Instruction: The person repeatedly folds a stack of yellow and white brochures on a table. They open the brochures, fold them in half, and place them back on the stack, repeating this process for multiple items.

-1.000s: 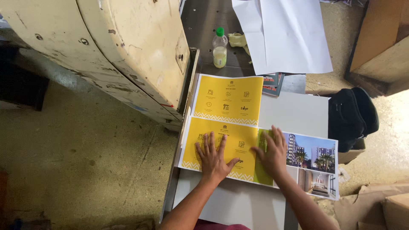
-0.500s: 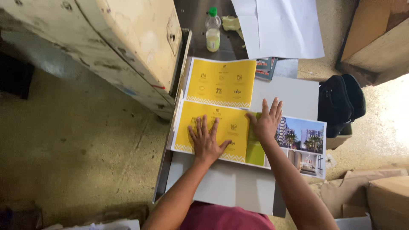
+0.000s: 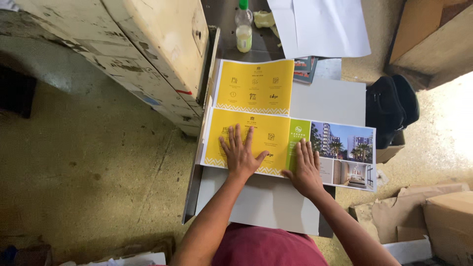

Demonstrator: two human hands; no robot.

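Observation:
My left hand (image 3: 240, 153) lies flat, fingers spread, on the yellow part of a wide printed sheet (image 3: 290, 147) that shows a green strip and building photos at its right end. My right hand (image 3: 306, 168) presses flat on the same sheet by the green strip. The sheet rests on a white board (image 3: 276, 202) on a grey table. A second yellow printed stack (image 3: 254, 87) lies just beyond it, edge to edge.
A worn cream machine housing (image 3: 148, 44) stands at the left of the table. A small bottle with a green cap (image 3: 243, 30) and large white sheets (image 3: 320, 24) lie at the far end. A black bag (image 3: 391, 108) sits right, with cardboard boxes (image 3: 443, 221) around.
My right hand has slid back toward me and slightly right along the sheet, uncovering the green strip. My left hand has stayed flat on the yellow part.

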